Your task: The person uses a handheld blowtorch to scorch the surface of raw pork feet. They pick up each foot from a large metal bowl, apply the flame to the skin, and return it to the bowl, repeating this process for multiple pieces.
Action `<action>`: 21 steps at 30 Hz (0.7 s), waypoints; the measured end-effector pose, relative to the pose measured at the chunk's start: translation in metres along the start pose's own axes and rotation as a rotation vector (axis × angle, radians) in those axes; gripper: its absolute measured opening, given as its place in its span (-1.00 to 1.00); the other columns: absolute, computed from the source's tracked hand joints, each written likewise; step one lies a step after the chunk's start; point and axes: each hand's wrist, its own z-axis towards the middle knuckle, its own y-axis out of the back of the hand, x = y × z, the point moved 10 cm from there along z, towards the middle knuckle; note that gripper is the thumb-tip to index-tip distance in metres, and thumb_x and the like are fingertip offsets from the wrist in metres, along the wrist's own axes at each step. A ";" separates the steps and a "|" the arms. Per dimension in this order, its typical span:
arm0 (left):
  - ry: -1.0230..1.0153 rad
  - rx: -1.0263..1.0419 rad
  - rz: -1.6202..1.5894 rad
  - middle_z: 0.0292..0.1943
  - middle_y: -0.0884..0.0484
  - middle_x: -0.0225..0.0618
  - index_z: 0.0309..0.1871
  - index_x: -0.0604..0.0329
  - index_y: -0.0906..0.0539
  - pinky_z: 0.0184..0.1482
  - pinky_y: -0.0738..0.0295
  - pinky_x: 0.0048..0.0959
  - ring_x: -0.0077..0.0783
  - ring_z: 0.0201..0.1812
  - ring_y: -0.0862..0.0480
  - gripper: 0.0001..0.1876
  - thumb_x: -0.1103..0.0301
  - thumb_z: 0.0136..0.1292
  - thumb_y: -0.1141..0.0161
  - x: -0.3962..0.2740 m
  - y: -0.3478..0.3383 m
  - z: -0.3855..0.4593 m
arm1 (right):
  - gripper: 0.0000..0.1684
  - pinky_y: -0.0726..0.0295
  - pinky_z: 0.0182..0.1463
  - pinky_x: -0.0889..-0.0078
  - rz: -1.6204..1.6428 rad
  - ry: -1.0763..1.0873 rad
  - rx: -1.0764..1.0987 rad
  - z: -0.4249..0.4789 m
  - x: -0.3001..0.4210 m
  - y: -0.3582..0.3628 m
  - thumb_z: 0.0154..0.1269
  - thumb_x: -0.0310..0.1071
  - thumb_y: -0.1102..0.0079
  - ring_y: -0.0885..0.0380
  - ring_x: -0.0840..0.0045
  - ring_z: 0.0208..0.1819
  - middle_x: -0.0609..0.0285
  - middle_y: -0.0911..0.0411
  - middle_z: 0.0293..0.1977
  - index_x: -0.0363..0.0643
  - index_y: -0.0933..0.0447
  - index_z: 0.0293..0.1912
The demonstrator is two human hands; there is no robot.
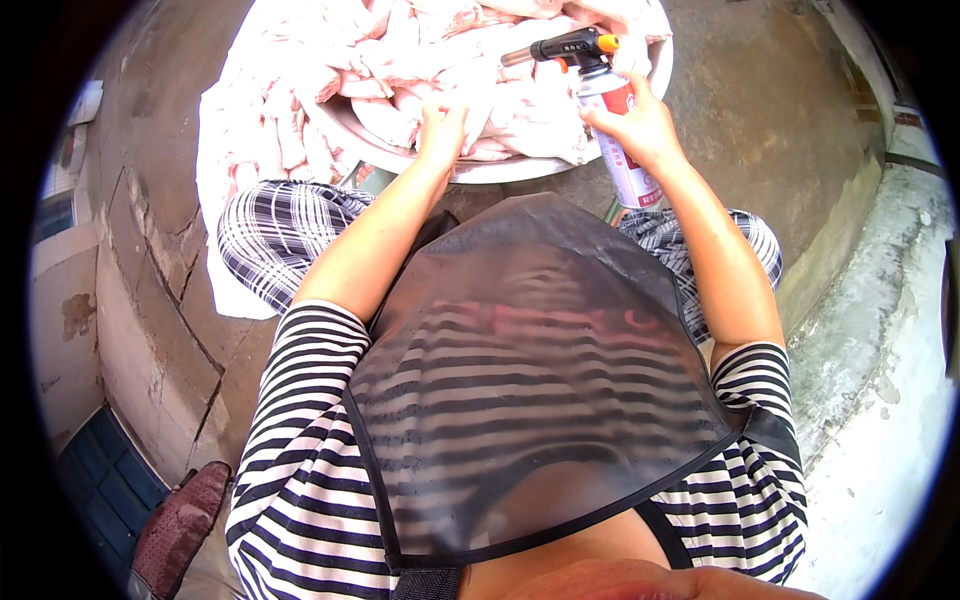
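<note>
A butane torch point(615, 112), a black and orange burner head on a printed gas can, is held in my right hand point(645, 124). The burner tube points left across pale pig's trotters point(382, 56), and I can make out no flame in the glare. My left hand point(442, 127) has its fingers curled around one pale trotter point(480, 112) above the near side of a wide metal basin point(495, 174). Strong light washes out much of the meat, so the edges of the held piece are hard to see. The trotters fill the basin in a heap.
More trotters point(285, 139) lie left of the basin on a white sheet point(225, 289), which reaches beside my knee. A dark translucent apron point(540, 322) covers my front. Cracked concrete floor point(172, 202) spreads around me, with a pale ledge point(862, 360) at the right.
</note>
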 end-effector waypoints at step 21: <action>-0.028 0.169 -0.176 -0.24 -0.60 -0.21 0.19 0.26 -0.28 -0.62 -0.32 -0.61 -0.48 -0.42 -0.61 -0.44 0.38 0.14 -0.24 -0.052 -0.013 -0.008 | -0.01 -0.51 0.14 0.35 0.175 0.010 -0.071 -0.004 0.012 0.022 -0.10 -0.02 -0.53 -0.58 0.35 0.05 -0.06 -0.58 0.00 -0.26 -0.30 0.25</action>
